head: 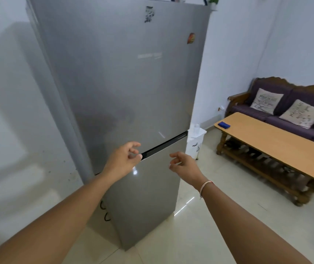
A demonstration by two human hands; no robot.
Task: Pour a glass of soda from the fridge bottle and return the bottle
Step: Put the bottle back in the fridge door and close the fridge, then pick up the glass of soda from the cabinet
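Observation:
A tall silver fridge stands in front of me with both doors closed. A dark handle groove runs between its upper and lower doors. My left hand hovers at the left end of that groove, fingers loosely curled and holding nothing. My right hand hangs a little to the right, just in front of the lower door, fingers also loosely curled and empty. No bottle or glass is in sight.
A long wooden table stands at the right with a blue object on its far end. Behind it is a purple sofa with cushions. A white bin sits beside the fridge. Pale tiled floor lies below.

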